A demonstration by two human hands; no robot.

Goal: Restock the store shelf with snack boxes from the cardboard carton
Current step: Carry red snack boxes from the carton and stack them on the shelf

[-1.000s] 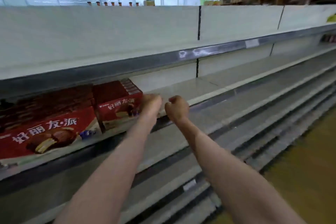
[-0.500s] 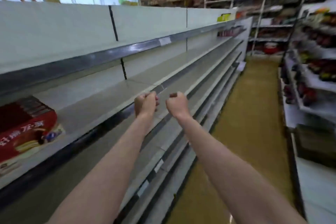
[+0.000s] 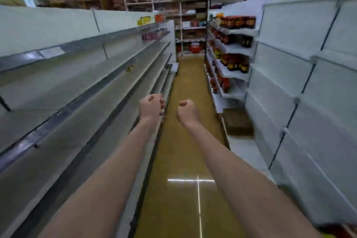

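Both arms stretched forward down a store aisle, left hand [image 3: 151, 106] and right hand [image 3: 187, 111] each curled into a fist holding nothing, bare grey shelf [image 3: 77, 91] along the left, brown cardboard carton [image 3: 237, 121] on the floor ahead right, stocked bottles [image 3: 234, 64] beyond.

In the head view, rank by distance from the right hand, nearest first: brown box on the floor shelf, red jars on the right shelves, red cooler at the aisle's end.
From the right hand:
1. Brown box, low right.
2. Red jars, right shelves, mid-aisle.
3. Red cooler, aisle's far end.
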